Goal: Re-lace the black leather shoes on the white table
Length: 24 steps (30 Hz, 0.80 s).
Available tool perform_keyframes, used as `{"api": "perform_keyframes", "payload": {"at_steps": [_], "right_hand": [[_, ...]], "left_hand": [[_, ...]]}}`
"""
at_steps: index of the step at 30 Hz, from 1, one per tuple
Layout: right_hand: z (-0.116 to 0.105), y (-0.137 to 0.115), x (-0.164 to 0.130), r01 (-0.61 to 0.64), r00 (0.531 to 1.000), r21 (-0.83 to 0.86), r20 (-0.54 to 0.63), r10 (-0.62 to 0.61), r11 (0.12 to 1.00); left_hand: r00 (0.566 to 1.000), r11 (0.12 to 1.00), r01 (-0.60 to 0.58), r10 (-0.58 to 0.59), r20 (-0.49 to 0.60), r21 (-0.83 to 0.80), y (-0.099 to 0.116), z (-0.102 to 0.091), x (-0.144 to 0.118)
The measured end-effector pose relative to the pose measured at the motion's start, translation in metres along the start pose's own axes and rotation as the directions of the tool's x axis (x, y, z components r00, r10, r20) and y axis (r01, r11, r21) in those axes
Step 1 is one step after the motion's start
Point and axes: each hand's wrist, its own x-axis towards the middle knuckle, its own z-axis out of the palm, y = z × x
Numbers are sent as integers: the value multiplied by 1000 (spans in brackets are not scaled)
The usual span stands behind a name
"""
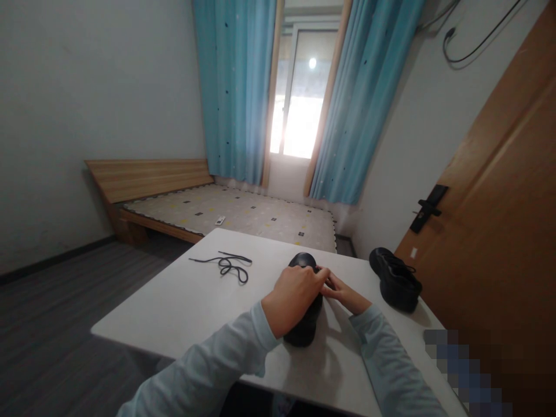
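A black shoe [300, 333] lies on the white table in front of me, its toe pointing away. Across its upper part rests my left hand [295, 292], fingers bent and closed over the shoe. My right hand [345, 294] comes in from the right, its fingers pinched together against the shoe's right side. The fingertips of both hands meet there, and what is between the right fingers is hidden. Left of the shoe, a loose dark shoelace [228, 266] lies loosely curled on the tabletop.
Near the right edge of the white table [165, 307] is a second black shoe [397, 281] with laces in it. Beyond the table stands a low bed [256, 211] with a small white object [220, 220] on it. A wooden door [490, 220] is close on the right.
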Motion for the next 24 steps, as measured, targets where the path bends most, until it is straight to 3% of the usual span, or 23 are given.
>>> {"api": "perform_keyframes", "payload": {"at_steps": [8,12,24], "right_hand": [[-1,1,2,20,1000,-31,5,-20,999],[-2,4,3,28,999,-16,20,-28,999],[-3,5,1,0,1000,12,4,0,1000]], "left_hand": [[995,998,-57,59,-78,27,-8,-12,-1],[984,997,-54,63,-167,54,-8,-19,0],[937,998,63,-58,-346,2,-32,-53,0]]}}
